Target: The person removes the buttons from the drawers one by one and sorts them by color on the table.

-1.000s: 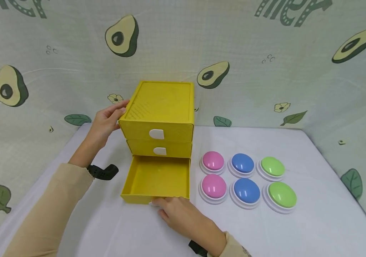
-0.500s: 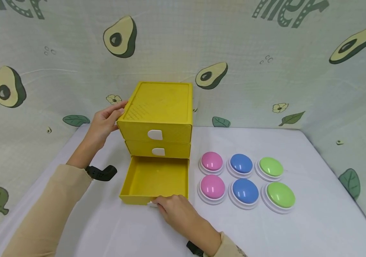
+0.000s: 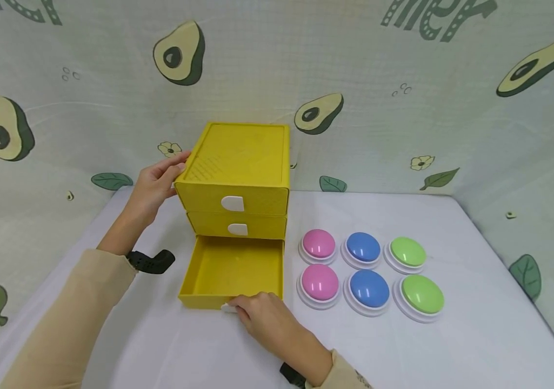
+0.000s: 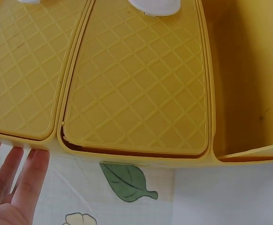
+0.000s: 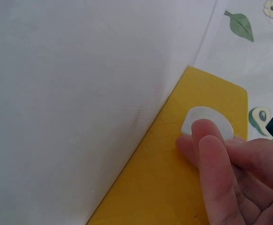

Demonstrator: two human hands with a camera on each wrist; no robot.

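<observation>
A yellow three-drawer box (image 3: 242, 154) stands on the table, its bottom drawer (image 3: 238, 267) pulled out with nothing inside. The upper two drawers are closed, each with a white handle. My left hand (image 3: 152, 186) rests its extended fingers against the box's left side; in the left wrist view the fingers (image 4: 29, 180) lie at the box's edge. In front of the open drawer, my right hand (image 3: 269, 321) holds the white handle (image 3: 229, 308). The right wrist view shows the fingers and thumb around this handle (image 5: 206, 115), partly covering it.
Right of the box stand two rows of domed push buttons on white bases: pink (image 3: 320, 282), blue (image 3: 369, 288) and green (image 3: 422, 293). A cloth printed with avocados (image 3: 179, 53) hangs behind. White cloth (image 3: 199, 351) covers the table.
The view has shifted slightly. My right fingers sit a little higher at the handle, and more of it shows. The drawer and my left hand stay put.
</observation>
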